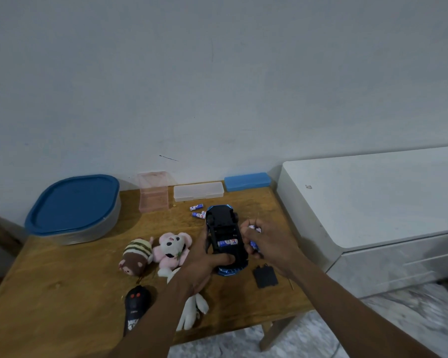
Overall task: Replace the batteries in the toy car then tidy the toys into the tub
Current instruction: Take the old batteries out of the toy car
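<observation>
- Head view: the battery swap is in hand, and by my reading it is partway through. The toy car (223, 228) is lying belly-up above the table (62, 280), with its open battery bay facing the camera.
- One battery (227, 242) is sitting crosswise in the bay, and the rest of the bay is looking dark and unfilled.
- The left hand (204, 264) is gripping the car from its left side, with the thumb (223, 259) curling over the underside near the close end.
- The right hand (267, 241) is hovering just beside the car's right flank. Its fingers (246, 224) are pinching spare batteries (254, 245), though I cannot tell exactly how many.
- The next move is probably calling for one spare to be turned the right way round and pressed into the free slot. After that the battery cover (265, 276), lying flat on the table near the car, needs refitting.
- Two loose batteries (198, 211) are lying just beyond the car's far end. Whether they are used or fresh is not showing.
- The car is looking black underneath with a blue body edge, and its wheels are pointing up.
- Tidying is not yet begun: the tub (73, 210) is sitting at the far left with its blue lid on. The soft toys (172, 248) and the remote (136, 306) are lying on the table.
</observation>
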Action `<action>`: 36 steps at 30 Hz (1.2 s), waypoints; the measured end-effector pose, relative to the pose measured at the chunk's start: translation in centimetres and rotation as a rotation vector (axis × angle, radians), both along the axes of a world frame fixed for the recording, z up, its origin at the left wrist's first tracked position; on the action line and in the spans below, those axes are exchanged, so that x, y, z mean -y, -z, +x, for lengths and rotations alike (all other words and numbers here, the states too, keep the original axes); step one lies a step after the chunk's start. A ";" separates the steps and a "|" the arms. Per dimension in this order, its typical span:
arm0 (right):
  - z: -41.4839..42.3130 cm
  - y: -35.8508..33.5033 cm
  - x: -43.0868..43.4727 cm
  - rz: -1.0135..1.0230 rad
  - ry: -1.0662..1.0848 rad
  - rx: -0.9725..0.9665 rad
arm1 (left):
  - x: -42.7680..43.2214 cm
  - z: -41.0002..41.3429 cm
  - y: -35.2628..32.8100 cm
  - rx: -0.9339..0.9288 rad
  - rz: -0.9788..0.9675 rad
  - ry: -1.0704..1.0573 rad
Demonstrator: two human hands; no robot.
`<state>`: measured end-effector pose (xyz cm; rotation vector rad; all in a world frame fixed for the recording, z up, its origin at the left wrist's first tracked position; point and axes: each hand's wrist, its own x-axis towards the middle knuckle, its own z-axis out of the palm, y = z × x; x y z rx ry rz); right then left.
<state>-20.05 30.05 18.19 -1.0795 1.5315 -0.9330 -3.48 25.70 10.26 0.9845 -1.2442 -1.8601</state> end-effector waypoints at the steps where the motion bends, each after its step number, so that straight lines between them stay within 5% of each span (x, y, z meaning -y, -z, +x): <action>1: 0.1 0.1 -0.1 -0.004 -0.006 -0.028 | -0.1 -0.1 -0.1 -0.002 -0.019 -0.018; 14: 1.2 -0.2 -0.6 0.020 -0.033 -0.154 | -0.8 -0.2 -0.7 0.003 -0.137 -0.163; 26: 0.8 -0.3 -0.5 0.126 0.045 0.233 | -0.7 0.4 -0.4 0.015 -0.147 -0.161; 36: 1.4 -0.5 -0.1 0.004 0.112 0.084 | -0.4 0.3 -0.5 0.029 -0.150 -0.137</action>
